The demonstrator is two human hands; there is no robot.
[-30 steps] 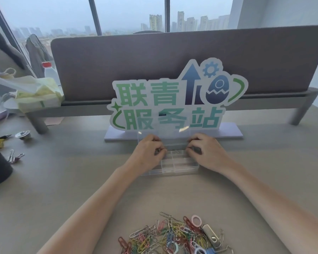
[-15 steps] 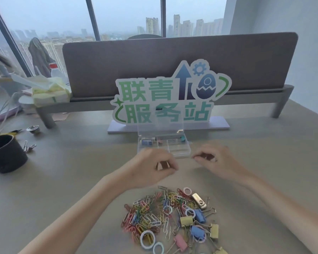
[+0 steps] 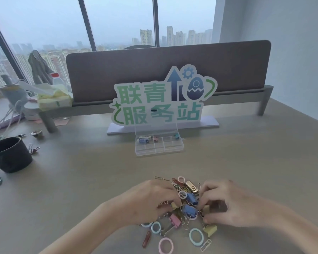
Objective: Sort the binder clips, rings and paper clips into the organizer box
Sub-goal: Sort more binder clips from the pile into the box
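Both hands dig into the pile (image 3: 182, 208) at lower centre of the table (image 3: 81, 180). Left hand (image 3: 147, 200) fingers curl on a yellow clip (image 3: 174, 205); right hand (image 3: 226, 204) pinches another (image 3: 206, 208). The pieces look light, stiff and tangled: grip clip bodies. The box (image 3: 159, 143) waits open, mid-frame.

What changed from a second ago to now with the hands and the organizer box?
Both hands left the organizer box and came back toward the person: the left hand and right hand now dig into the pile of clips and rings. Whether either has gripped anything is unclear. The box stays open in front of the sign.
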